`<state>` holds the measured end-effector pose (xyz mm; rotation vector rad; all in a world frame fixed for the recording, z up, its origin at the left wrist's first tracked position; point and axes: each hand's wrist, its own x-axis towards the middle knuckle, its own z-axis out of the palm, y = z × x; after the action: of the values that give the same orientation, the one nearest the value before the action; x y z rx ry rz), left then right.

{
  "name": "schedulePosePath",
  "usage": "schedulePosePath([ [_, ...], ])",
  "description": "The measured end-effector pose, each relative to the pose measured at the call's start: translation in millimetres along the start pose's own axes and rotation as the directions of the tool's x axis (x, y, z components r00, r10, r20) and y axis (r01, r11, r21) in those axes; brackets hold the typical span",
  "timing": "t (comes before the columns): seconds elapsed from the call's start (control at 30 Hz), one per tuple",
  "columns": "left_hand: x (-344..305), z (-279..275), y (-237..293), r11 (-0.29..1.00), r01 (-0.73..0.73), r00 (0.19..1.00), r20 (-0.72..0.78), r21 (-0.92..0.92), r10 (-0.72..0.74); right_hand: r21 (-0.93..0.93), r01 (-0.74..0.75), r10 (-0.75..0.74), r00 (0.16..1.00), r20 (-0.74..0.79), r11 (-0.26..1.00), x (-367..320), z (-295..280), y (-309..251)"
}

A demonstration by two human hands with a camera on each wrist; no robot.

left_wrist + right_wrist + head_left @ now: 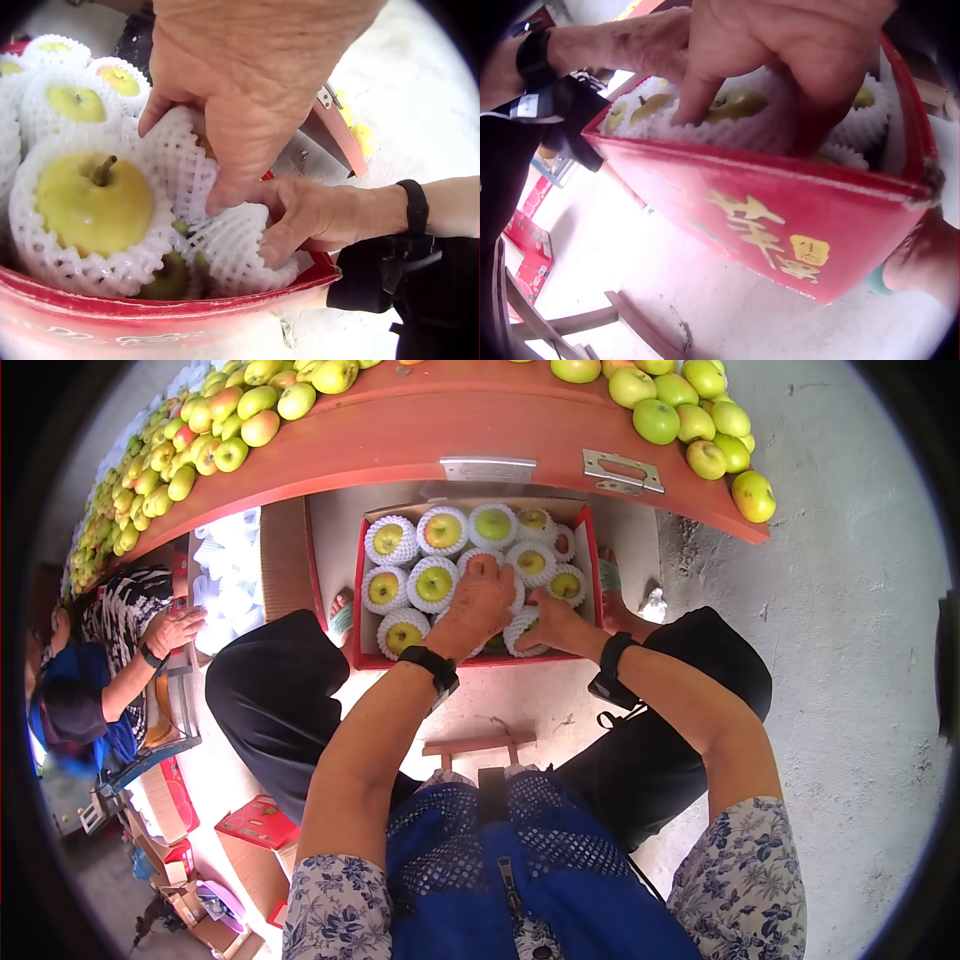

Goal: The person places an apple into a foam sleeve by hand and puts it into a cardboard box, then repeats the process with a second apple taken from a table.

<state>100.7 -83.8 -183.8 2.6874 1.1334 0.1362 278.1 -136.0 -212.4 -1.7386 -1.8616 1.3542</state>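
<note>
A red cardboard box (367, 585) between the person's feet holds several yellow-green apples, each in a white foam net. The left hand (475, 610) reaches down over the middle of the box. Its thumb and fingers grip a netted apple (180, 154), mostly covered by its foam. Near the front right corner, the right hand (560, 625) holds another netted apple (739, 109), fingers spread around its sides just inside the box wall. In the left wrist view, the two hands are close together, and a large netted apple (94, 202) sits beside the left hand.
A reddish board (400, 435) beyond the box carries many loose apples (215, 435). White foam nets (228, 575) lie in a carton at left, beside another person's hand (178, 630). A low wooden stool (480, 744) stands between the knees. Cartons (258, 822) lie lower left.
</note>
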Motion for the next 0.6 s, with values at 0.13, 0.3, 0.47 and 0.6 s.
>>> schedulePosePath([
  [0.13, -3, -9, 2, 0.999, -0.038, 0.999, 0.028, 0.021, 0.038, -0.055, 0.010, -0.013, 0.999, -0.049, 0.998, -1, 5, -3],
  [0.3, -3, -3, -6, 0.998, -0.035, 0.999, 0.007, -0.061, 0.036, -0.018, -0.050, 0.051, 0.997, 0.050, 0.999, 4, -6, -8],
  [0.47, -2, 1, -9, 0.994, -0.063, 0.998, 0.000, -0.087, 0.064, 0.032, 0.010, -0.015, 0.986, 0.168, 0.999, 9, -11, 3],
  [0.6, -4, -4, -6, 0.986, -0.017, 0.999, -0.032, -0.168, 0.012, -0.168, 0.151, -0.138, 0.987, 0.086, 0.974, 1, -11, -4],
])
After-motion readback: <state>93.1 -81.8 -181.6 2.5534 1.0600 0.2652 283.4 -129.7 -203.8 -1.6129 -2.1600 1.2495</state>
